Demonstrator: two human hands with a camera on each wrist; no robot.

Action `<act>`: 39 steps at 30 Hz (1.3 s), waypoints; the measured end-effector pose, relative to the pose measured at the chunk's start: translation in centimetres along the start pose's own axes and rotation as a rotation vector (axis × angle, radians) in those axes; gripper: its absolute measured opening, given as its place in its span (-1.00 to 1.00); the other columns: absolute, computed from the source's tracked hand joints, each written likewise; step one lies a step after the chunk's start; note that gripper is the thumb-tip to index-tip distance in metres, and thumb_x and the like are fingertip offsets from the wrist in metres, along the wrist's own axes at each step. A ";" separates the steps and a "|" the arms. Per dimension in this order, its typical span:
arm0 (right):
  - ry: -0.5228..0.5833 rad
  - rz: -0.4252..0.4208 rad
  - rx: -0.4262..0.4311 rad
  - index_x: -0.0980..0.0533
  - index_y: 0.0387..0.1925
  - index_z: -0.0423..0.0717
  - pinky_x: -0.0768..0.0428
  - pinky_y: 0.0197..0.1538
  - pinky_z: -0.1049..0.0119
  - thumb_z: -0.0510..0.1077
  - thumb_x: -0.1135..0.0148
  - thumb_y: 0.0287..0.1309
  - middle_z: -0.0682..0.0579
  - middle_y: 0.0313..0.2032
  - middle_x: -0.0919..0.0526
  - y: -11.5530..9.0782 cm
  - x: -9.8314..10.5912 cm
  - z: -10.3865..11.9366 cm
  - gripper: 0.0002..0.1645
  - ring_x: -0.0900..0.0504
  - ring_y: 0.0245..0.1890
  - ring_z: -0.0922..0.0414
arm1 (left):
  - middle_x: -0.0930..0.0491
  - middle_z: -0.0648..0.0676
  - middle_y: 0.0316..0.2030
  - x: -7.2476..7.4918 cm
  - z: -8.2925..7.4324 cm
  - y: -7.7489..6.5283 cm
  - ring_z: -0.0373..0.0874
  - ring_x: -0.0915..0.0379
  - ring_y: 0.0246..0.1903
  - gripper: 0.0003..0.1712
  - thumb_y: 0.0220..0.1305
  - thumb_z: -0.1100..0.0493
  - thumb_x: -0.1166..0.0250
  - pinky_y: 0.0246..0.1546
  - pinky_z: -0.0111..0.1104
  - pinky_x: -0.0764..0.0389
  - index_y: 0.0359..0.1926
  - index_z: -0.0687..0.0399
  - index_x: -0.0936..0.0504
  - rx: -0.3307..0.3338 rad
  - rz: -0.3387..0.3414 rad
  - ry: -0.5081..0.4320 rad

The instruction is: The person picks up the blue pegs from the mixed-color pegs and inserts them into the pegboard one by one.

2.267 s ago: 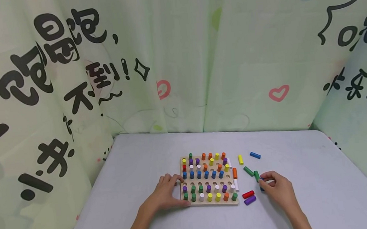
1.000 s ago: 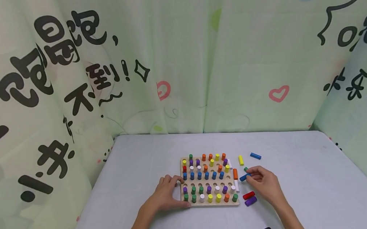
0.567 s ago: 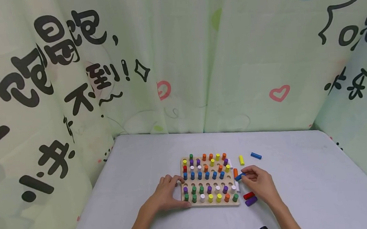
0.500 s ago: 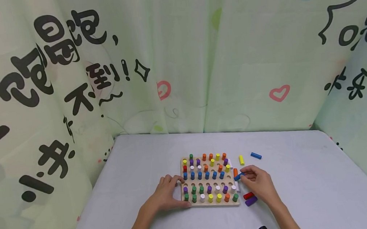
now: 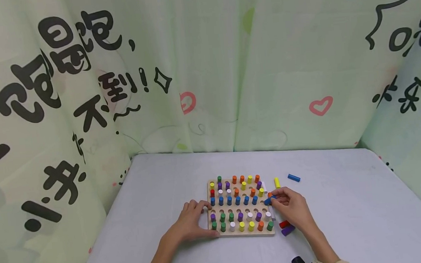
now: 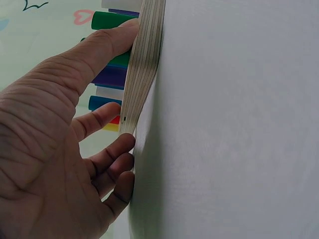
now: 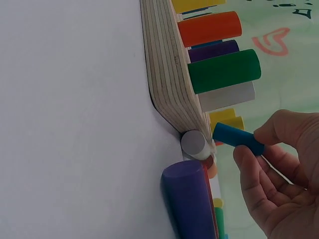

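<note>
A wooden pegboard (image 5: 249, 234) with rows of coloured pegs standing in its holes lies on the table. My left hand (image 5: 194, 225) grips its near left corner; in the left wrist view the thumb is at the board's near side and the index fingertip touches the left edge. My right hand (image 5: 291, 206) pinches a blue peg (image 7: 234, 138) between thumb and fingers, tilted, by the board's right edge near the right end of the blue row. The row below the blue pegs shows bare holes. An orange peg (image 5: 270, 194) is partly hidden behind the right fingers.
Right of the board lie a purple peg (image 5: 288, 230), a red peg (image 5: 284, 224), a yellow peg (image 5: 276, 182) and another blue peg (image 5: 294, 177). A white peg (image 7: 194, 143) lies against the board's right edge. A printed curtain (image 5: 204, 65) surrounds the table.
The right hand picked up the blue peg from among the loose pegs and has carried it left to the board's right edge. The left hand has stayed on the corner.
</note>
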State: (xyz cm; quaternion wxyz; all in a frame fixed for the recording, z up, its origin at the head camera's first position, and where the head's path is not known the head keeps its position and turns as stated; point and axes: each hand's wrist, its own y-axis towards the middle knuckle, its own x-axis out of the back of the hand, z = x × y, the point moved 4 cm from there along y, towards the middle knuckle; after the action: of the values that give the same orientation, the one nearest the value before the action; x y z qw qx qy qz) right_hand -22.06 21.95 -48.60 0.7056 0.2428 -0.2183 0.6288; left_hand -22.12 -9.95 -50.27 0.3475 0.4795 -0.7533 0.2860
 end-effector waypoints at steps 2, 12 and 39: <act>0.001 0.000 0.005 -0.58 0.02 -0.27 -0.49 -0.16 0.66 -0.29 -0.36 0.25 -0.12 -0.13 -0.69 0.1 -0.1 0.1 -0.69 -0.65 -0.15 0.03 | -0.36 0.01 -0.08 0.0 0.0 0.0 -0.03 -0.23 0.00 -0.14 -0.09 -0.33 -0.61 -0.01 -0.04 -0.48 0.17 -0.20 -0.44 0.004 0.002 -0.002; -0.006 0.020 -0.023 -0.59 0.03 -0.23 -0.58 -0.16 0.56 -0.24 -0.40 0.25 -0.09 -0.16 -0.69 0.0 -0.8 0.6 -0.66 -0.66 -0.18 0.06 | -0.36 0.02 -0.08 -0.2 0.1 0.0 -0.02 -0.24 0.00 -0.14 -0.10 -0.32 -0.61 -0.02 -0.03 -0.49 0.17 -0.19 -0.44 0.002 0.006 0.000; -0.013 0.006 -0.043 -0.58 0.06 -0.24 -0.67 -0.12 0.42 -0.23 -0.38 0.26 -0.20 0.01 -0.68 -0.4 0.4 -0.2 -0.64 -0.68 -0.11 -0.01 | -0.36 0.02 -0.07 -0.2 0.2 0.1 0.00 -0.23 0.02 -0.12 -0.10 -0.33 -0.61 0.02 -0.01 -0.49 0.18 -0.20 -0.43 0.008 0.009 0.003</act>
State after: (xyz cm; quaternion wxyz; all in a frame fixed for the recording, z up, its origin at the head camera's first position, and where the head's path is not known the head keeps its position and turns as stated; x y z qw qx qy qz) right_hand -21.65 22.39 -48.56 0.7072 0.2310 -0.2369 0.6248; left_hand -22.22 -10.01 -50.58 0.3453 0.4772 -0.7539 0.2911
